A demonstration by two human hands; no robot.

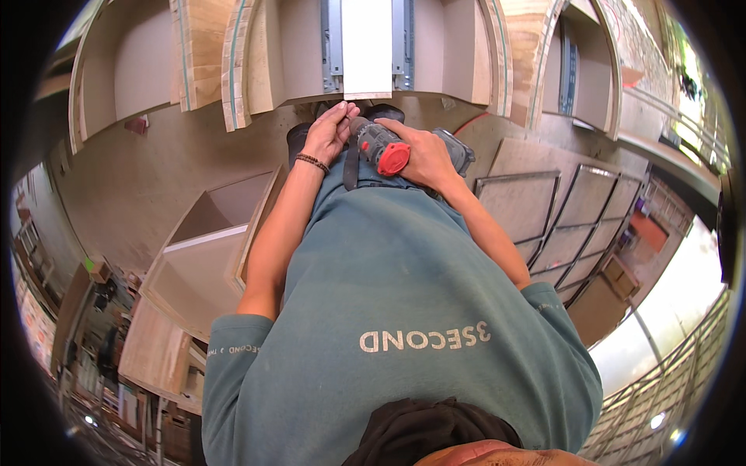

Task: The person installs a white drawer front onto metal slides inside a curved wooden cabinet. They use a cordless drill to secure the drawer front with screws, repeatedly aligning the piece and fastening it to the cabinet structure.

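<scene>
My right hand [420, 155] is wrapped round a cordless drill [381, 146], dark grey with a red rear cap. The drill's front end points away from me, toward the fingertips of my left hand [330, 133]. Those fingers are pinched together just beside the drill's tip; whatever they hold is too small to make out. Just beyond both hands is a bright white panel [367, 50]. Metal drawer slides [332, 43] run along both sides of it, inside a pale cabinet [299, 54].
More open cabinet boxes with curved-looking wooden edges [148, 54] stand to the far left and right. A wooden box [206, 260] sits at my left. Framed panels [579, 213] lie at the right, and a red cable [470, 122] crosses the floor.
</scene>
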